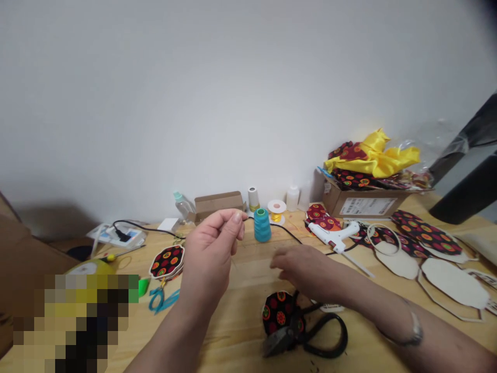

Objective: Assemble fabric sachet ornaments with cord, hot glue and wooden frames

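Observation:
My left hand [213, 254] is raised over the middle of the table, thumb and forefinger pressed together in a pinch. Whatever lies between those fingertips is too fine to make out. To its right, my right hand [301, 267] hovers lower, its fingers bent and smeared by motion. Below that hand lie black-handled scissors [328, 339], resting partly over a round dark fabric piece with red flowers [276, 311]. Just beyond both hands stands a cone of teal thread [262, 228].
At the back right a cardboard box [361, 202] overflows with yellow and patterned cloth. A white glue gun [334, 235] lies before it, with pale oval panels [454, 282] farther right. Stacked patterned pieces [166, 261] and a teal cord [157, 300] lie left.

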### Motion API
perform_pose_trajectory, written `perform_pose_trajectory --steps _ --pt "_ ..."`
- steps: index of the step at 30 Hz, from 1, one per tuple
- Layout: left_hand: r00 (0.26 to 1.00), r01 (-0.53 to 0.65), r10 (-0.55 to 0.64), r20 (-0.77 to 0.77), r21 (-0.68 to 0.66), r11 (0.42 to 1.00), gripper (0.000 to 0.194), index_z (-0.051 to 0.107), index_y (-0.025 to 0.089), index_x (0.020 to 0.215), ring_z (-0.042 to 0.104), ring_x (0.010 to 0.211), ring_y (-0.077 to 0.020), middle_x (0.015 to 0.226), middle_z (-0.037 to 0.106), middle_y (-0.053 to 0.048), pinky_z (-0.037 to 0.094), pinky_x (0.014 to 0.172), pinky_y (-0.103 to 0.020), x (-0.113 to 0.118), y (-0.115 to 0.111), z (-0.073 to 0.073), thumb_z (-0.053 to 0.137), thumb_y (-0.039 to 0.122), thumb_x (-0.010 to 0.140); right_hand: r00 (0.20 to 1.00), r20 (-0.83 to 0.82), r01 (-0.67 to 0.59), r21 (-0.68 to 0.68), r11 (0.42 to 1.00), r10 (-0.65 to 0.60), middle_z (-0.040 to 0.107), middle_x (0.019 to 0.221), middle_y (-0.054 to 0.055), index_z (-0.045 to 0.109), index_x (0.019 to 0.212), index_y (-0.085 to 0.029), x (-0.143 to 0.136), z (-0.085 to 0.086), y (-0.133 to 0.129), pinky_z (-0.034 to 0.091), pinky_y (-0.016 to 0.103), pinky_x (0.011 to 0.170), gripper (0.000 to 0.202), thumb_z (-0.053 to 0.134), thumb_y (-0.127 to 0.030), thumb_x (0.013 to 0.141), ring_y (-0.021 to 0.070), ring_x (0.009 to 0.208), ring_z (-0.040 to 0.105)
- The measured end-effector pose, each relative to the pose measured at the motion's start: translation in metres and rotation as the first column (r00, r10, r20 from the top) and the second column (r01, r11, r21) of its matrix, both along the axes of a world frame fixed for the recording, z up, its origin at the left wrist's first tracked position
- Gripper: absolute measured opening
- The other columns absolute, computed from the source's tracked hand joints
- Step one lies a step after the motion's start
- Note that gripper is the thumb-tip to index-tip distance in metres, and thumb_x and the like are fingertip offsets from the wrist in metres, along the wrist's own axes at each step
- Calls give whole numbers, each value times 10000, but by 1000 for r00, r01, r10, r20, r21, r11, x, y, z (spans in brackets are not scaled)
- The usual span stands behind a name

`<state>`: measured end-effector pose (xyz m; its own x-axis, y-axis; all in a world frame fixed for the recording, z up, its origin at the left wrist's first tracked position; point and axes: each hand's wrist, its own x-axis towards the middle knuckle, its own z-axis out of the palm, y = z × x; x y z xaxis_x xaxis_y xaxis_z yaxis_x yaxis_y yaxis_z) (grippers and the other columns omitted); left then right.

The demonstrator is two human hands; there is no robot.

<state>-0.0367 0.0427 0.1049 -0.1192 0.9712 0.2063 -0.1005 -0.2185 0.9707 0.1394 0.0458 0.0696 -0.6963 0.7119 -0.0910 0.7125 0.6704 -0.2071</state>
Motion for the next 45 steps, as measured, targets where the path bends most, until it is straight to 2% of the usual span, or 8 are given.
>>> perform_pose_trajectory --steps 4,9,12,16,21,28,36,45 --pt "1000 17 -17 -4 -15 1000 153 636 174 809 305 445 -31 583 491 44 209 406 -170 1 0 -2 615 325 812 1000 -16 9 193 981 -6 665 927 105 623 935 -133 -19 -28 18 438 268 601 277 455 11 770 200 767 638" --pt "999 32 -32 -16 -10 999 171 638 161 793 294 445 -27 564 468 49 202 406 -170 2 -2 -2 611 328 816 995 18 93 185 978 -98 670 788 174 644 859 -67 -35 -59 29 428 292 508 275 389 21 804 234 661 637" --pt "999 40 -40 -17 -18 999 171 642 161 798 315 458 -30 570 476 45 213 412 -167 3 -2 -3 617 329 812 991 -21 131 146 981 -129 675 742 184 660 756 -65 -34 -63 33 440 300 535 269 411 36 762 237 650 632" --pt "999 40 -40 -12 -40 998 177 646 154 806 335 469 -32 587 500 34 220 414 -167 5 -2 -6 627 329 797 973 -158 182 57 982 -171 687 703 116 663 651 -127 -22 -46 38 441 274 603 205 499 -15 705 204 678 618" --pt "996 84 -87 -38 -73 994 197 630 150 748 296 440 -24 584 501 37 188 403 -176 9 0 -11 616 341 796 877 -379 283 -91 955 -296 599 572 2 644 665 -137 -4 -7 48 363 189 482 228 468 -186 803 94 513 499" --pt "980 173 -192 -58 -238 956 265 676 133 771 207 411 -44 420 294 82 129 409 -205 20 -2 -18 608 388 789 423 -755 294 -409 864 -501 483 524 -39 593 595 -134 8 24 35 286 206 466 237 543 -306 750 72 477 365" --pt "894 376 -279 352 -249 892 216 654 116 790 131 420 -31 456 269 102 92 406 -194 23 2 -16 680 323 736 599 -729 310 -169 936 -330 472 503 -55 574 559 -160 0 29 10 276 198 484 257 525 -224 803 69 493 350" --pt "904 278 -227 362 -95 956 198 660 108 801 189 419 -27 445 324 90 128 418 -190 19 1 -10 673 301 759 737 -607 249 -166 954 -298 624 583 -24 678 668 -183 3 21 15 352 195 550 193 526 -174 787 86 547 520"
